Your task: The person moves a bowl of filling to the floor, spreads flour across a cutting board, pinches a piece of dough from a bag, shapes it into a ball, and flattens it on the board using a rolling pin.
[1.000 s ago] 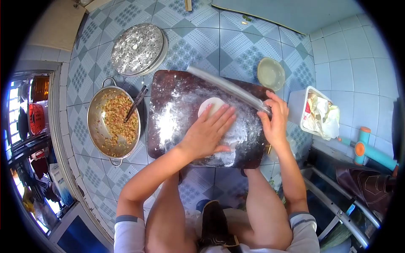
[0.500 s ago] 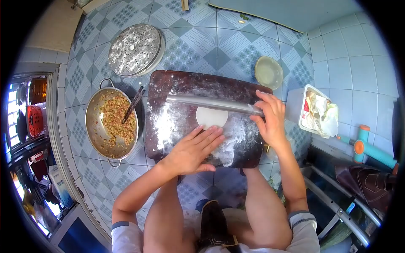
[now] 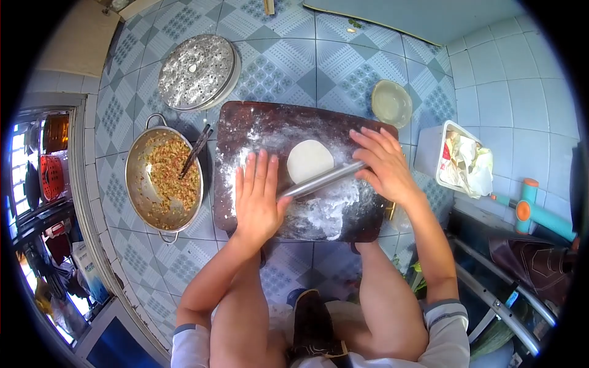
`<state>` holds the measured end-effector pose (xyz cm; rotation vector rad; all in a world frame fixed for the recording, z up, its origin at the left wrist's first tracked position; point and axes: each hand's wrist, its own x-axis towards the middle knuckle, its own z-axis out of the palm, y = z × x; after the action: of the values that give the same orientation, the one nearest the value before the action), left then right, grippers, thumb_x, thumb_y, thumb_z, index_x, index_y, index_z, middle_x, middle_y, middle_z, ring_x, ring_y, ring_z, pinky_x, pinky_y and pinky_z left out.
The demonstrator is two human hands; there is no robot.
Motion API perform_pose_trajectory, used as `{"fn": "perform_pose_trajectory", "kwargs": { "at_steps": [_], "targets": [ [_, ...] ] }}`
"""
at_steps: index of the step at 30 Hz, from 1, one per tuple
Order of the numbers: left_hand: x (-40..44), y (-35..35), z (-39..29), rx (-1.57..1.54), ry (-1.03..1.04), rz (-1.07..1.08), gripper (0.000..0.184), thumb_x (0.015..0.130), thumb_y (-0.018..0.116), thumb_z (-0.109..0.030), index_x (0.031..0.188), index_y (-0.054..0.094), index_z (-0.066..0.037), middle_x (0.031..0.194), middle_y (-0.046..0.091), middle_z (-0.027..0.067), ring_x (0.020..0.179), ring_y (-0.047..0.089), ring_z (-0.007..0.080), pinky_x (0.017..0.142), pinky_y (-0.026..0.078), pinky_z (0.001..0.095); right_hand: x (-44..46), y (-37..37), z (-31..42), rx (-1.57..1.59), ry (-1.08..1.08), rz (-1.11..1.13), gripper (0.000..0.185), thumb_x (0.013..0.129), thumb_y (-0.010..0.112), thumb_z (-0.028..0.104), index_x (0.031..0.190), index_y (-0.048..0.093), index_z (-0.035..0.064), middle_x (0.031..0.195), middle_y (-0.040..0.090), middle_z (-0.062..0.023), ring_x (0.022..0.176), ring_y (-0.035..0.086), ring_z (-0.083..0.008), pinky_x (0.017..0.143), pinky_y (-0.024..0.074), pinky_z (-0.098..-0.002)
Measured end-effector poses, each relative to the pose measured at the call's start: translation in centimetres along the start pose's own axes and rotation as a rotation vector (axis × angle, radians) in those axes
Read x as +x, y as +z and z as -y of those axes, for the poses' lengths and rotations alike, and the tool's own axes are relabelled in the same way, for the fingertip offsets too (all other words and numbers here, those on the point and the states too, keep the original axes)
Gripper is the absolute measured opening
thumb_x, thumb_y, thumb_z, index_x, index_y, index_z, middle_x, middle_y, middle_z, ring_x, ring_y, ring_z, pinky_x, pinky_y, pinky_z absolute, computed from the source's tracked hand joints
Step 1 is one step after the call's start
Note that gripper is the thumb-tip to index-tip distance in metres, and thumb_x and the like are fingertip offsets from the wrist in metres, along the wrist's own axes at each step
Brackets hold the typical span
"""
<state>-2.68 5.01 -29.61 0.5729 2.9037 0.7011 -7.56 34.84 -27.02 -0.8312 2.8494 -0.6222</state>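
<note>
A round, flat white dough piece (image 3: 310, 162) lies on the dark, floured board (image 3: 257, 116). Across the board, at the dough's lower edge, a metallic rolling pin (image 3: 325, 178) slants up to the right. My left hand (image 3: 257, 199) is flat with its fingers stretched out, over the pin's left end, its thumb beside it. Over the pin's right end is my right hand (image 3: 383, 162), palm down, fingers extended and apart. The palms hide both ends of the pin.
To the left stands a two-handled metal bowl (image 3: 136, 199) of chopped filling (image 3: 169, 175) with chopsticks (image 3: 196, 150). A floured perforated steamer tray (image 3: 196, 70) is behind it. A pale bowl (image 3: 391, 104) and a white bin (image 3: 432, 153) with crumpled bags are at the right.
The rolling pin has come toward me and tilted, now below the dough. My left hand has moved left off the dough to the pin's end; my right hand has shifted slightly left along with the pin.
</note>
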Motion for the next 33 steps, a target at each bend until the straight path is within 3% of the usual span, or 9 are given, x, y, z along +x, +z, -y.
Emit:
{"fn": "perform_pose_trajectory", "kwargs": {
  "at_steps": [3, 10, 16, 22, 23, 24, 27, 30, 33],
  "targets": [
    [2.0, -1.0, 0.2, 0.106, -0.103, -0.102, 0.070, 0.087, 0.055, -0.025, 0.148, 0.031, 0.002, 0.157, 0.025, 0.0197, 0.147, 0.017, 0.0404, 0.117, 0.009, 0.0569, 1.2, 0.2, 0.4, -0.066, 0.046, -0.035, 0.054, 0.076, 0.074, 0.035, 0.120, 0.058, 0.0072, 0.146, 0.045, -0.0096, 0.138, 0.037, -0.0300, 0.116, 0.0236, -0.0498],
    [2.4, -0.8, 1.0, 0.092, -0.108, -0.131, 0.067, 0.091, 0.052, -0.024, 0.149, 0.030, 0.001, 0.157, 0.025, 0.0208, 0.147, 0.017, 0.0404, 0.116, 0.007, 0.0587, 1.5, 1.0, 0.9, -0.117, 0.123, -0.024, 0.077, 0.076, 0.073, 0.035, 0.141, 0.044, 0.0056, 0.151, 0.037, -0.0144, 0.142, 0.030, -0.0332, 0.117, 0.0186, -0.0502],
    [5.5, -1.2, 2.6, 0.160, -0.146, -0.254, 0.064, 0.094, 0.048, -0.027, 0.149, 0.030, -0.001, 0.157, 0.024, 0.0219, 0.146, 0.016, 0.0420, 0.116, 0.005, 0.0593, 3.0, 1.6, 0.8, -0.187, 0.176, -0.146, 0.077, 0.078, 0.070, 0.045, 0.139, 0.047, 0.0045, 0.148, 0.040, -0.0152, 0.140, 0.032, -0.0330, 0.116, 0.0209, -0.0515],
    [4.1, -1.4, 2.1, 0.044, -0.163, -0.343, 0.060, 0.097, 0.043, -0.024, 0.149, 0.028, 0.002, 0.158, 0.018, 0.0232, 0.148, 0.009, 0.0416, 0.116, 0.000, 0.0584, 1.2, 2.1, -0.2, -0.028, 0.058, -0.214, 0.045, 0.072, 0.080, 0.025, 0.105, 0.059, 0.0038, 0.138, 0.050, -0.0150, 0.130, 0.044, -0.0333, 0.107, 0.0308, -0.0479],
    [4.0, -1.8, 1.2, 0.046, -0.123, -0.471, 0.047, 0.097, 0.045, -0.017, 0.139, 0.040, 0.003, 0.149, 0.035, 0.0252, 0.140, 0.028, 0.0431, 0.114, 0.013, 0.0571, 0.8, 2.4, 0.1, 0.001, 0.100, -0.268, 0.040, 0.071, 0.081, 0.021, 0.100, 0.058, 0.0047, 0.135, 0.052, -0.0144, 0.125, 0.047, -0.0331, 0.103, 0.0339, -0.0470],
    [3.9, -1.6, 1.0, 0.046, -0.122, -0.468, 0.047, 0.097, 0.045, -0.017, 0.139, 0.040, 0.003, 0.149, 0.035, 0.0252, 0.140, 0.028, 0.0431, 0.114, 0.013, 0.0571, 0.7, 2.3, 0.2, 0.002, 0.103, -0.267, 0.040, 0.071, 0.081, 0.021, 0.100, 0.058, 0.0047, 0.135, 0.052, -0.0144, 0.125, 0.047, -0.0331, 0.103, 0.0339, -0.0470],
    [4.5, -1.3, 0.1, -0.359, 0.013, -0.646, 0.024, 0.082, 0.059, 0.001, 0.105, 0.056, 0.000, 0.105, 0.059, 0.0171, 0.096, 0.054, 0.0362, 0.084, 0.043, 0.0439, 0.6, 1.9, 0.3, -0.031, 0.252, -0.371, 0.039, 0.072, 0.080, 0.018, 0.099, 0.058, 0.0042, 0.126, 0.056, -0.0142, 0.113, 0.052, -0.0338, 0.094, 0.0381, -0.0452],
    [6.8, -1.4, -1.5, -0.246, -0.093, -0.279, 0.023, 0.086, 0.063, -0.007, 0.107, 0.057, 0.000, 0.104, 0.058, 0.0161, 0.097, 0.056, 0.0342, 0.082, 0.046, 0.0410, -0.2, 2.5, -0.4, 0.055, 0.329, -0.502, 0.037, 0.073, 0.079, 0.018, 0.098, 0.056, 0.0029, 0.115, 0.058, -0.0139, 0.103, 0.054, -0.0341, 0.090, 0.0406, -0.0430],
    [8.5, -0.2, -2.2, -0.125, -0.108, -0.264, 0.026, 0.082, 0.068, -0.010, 0.106, 0.059, -0.002, 0.098, 0.057, 0.0146, 0.094, 0.055, 0.0335, 0.080, 0.045, 0.0409, -1.1, 3.3, -0.5, 0.159, 0.354, -0.553, 0.034, 0.078, 0.077, 0.018, 0.098, 0.055, 0.0017, 0.109, 0.058, -0.0141, 0.099, 0.054, -0.0345, 0.086, 0.0424, -0.0414]
  ]
}}
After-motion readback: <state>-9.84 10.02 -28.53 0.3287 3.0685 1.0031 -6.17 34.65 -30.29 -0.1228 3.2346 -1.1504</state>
